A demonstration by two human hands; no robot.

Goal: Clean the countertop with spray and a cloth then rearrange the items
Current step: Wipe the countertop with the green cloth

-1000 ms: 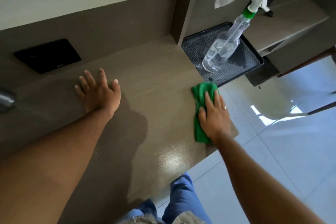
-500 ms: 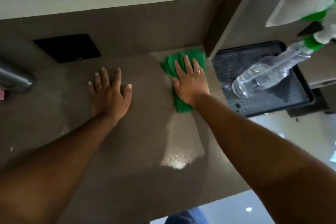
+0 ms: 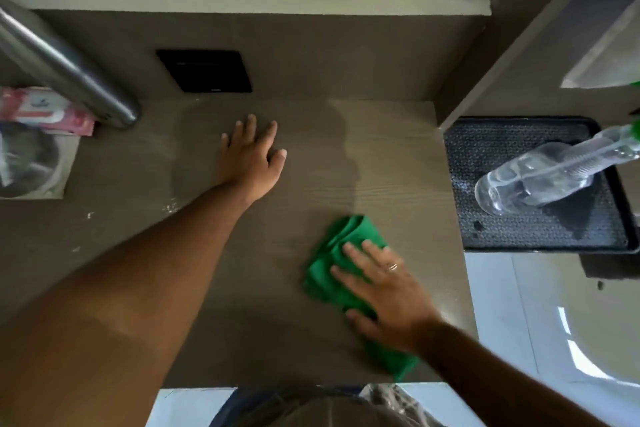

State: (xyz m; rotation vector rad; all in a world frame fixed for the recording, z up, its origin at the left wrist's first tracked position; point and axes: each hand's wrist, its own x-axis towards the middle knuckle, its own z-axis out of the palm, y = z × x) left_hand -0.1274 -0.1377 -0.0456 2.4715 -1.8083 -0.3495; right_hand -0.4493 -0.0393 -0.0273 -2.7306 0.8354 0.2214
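Observation:
A green cloth [image 3: 341, 246] lies on the brown wood-grain countertop [image 3: 304, 184], toward its near right part. My right hand [image 3: 384, 291] presses flat on the cloth, fingers spread, a ring on one finger. My left hand [image 3: 251, 158] rests flat and empty on the counter near the back, fingers apart. A clear spray bottle [image 3: 540, 177] with a green collar stands on a black tray [image 3: 540, 239] to the right of the counter.
A metal cylinder [image 3: 65, 69] leans at the back left, beside a pink packet [image 3: 45, 113] and a bagged dark round item [image 3: 27, 163]. A black wall plate [image 3: 206, 71] sits on the backsplash. A vertical panel [image 3: 491, 55] bounds the counter's right side; glossy floor [image 3: 540, 340] lies below.
My right hand has slid the green cloth from the back of the counter toward the near right. My left hand stays flat in place. The view has shifted left.

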